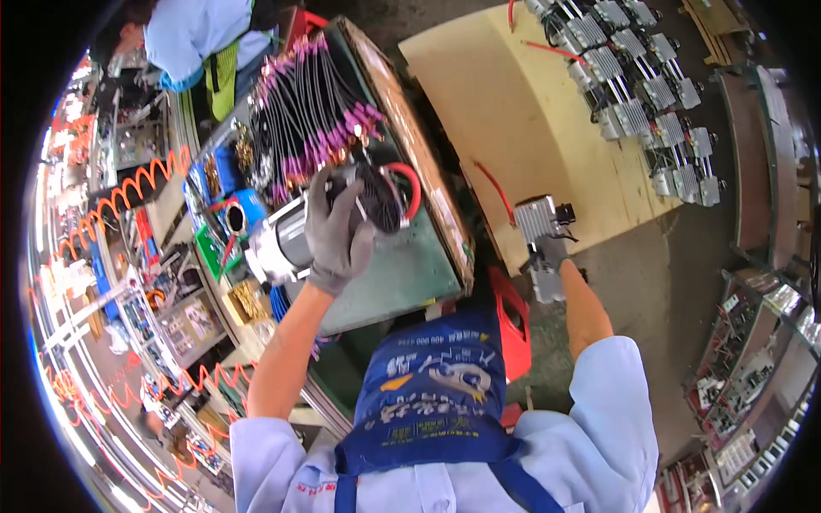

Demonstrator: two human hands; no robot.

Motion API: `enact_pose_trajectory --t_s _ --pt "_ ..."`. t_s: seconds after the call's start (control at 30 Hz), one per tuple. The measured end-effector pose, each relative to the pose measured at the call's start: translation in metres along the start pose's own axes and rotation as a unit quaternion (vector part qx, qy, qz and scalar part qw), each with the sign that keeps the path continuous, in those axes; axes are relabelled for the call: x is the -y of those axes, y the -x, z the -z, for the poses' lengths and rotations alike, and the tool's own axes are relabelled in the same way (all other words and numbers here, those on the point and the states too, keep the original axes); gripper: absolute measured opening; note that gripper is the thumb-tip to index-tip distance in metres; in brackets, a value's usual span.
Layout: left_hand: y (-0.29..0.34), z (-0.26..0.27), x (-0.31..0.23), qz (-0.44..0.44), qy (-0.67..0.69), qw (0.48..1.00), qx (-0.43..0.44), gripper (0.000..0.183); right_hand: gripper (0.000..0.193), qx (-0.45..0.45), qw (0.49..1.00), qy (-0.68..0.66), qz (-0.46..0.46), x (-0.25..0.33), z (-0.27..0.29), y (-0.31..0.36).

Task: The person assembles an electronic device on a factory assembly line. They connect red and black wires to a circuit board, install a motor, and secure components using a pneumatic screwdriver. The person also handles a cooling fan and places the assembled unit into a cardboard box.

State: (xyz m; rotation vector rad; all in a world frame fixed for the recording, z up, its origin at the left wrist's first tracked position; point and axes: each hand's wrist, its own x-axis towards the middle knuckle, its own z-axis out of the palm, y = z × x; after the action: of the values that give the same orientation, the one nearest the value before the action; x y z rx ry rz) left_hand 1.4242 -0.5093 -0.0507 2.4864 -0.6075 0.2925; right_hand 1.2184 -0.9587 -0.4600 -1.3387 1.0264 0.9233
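Note:
My left hand (pixel 338 235), in a grey glove, is on a motor unit with a silver cylindrical body (pixel 278 242) and a black round end (pixel 379 198). Its fingers curve over the unit where body and black end meet; the palm side is hidden. A thick red hose (pixel 409 184) loops from the black end. To the right, my gloved right hand (pixel 552 250) is closed around the middle of a silver finned metal unit (pixel 537 219), over the near edge of a plywood sheet (pixel 513 111). A red tube (pixel 496 190) extends from that unit.
Black cables with purple ends (pixel 312 111) cover the far part of the green bench (pixel 419 265). Similar finned units (pixel 633 115) stand in rows on the plywood. A blue tub (pixel 244 209) and a small box of brass parts (pixel 246 302) are at the left. A person (pixel 192 43) is beyond the bench.

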Motion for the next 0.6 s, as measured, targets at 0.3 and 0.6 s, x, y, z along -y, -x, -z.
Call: enact_pose_trajectory --t_s 0.3,0.6 --pt "0.025 0.003 0.002 -0.024 0.007 0.994 -0.102 0.066 0.014 -0.105 0.943 -0.317 -0.013 0.005 -0.135 0.255" --pt "0.248 0.058 -0.042 0.166 0.262 0.950 -0.045 0.036 0.021 -0.058 0.869 -0.490 0.026 0.012 -0.271 0.412"
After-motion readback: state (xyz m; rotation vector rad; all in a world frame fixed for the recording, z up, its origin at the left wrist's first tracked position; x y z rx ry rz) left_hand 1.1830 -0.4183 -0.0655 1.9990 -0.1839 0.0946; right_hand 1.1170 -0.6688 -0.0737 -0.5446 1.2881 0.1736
